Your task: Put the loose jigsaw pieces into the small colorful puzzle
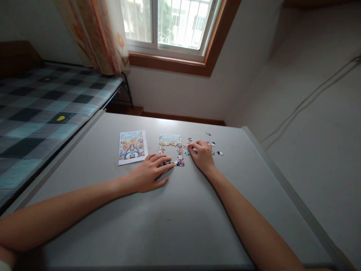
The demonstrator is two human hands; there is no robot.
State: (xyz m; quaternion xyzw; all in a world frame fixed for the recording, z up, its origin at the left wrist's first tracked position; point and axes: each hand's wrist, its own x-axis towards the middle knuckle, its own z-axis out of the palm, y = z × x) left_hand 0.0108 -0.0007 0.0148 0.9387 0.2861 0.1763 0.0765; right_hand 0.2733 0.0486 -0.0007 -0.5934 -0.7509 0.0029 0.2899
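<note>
A half-built colourful jigsaw puzzle lies on the grey table, with an unfilled gap in its middle. My left hand rests flat on the table, its fingers stretched out onto the puzzle's lower left edge. Just right of the puzzle, my right hand has its fingers curled in a pinch at a small puzzle piece. Several loose pieces are scattered to the right of that hand.
A printed reference picture lies left of the puzzle. Along the table's left side stands a bed with a checked mattress. A window and curtain are behind, and a cable runs along the wall at right.
</note>
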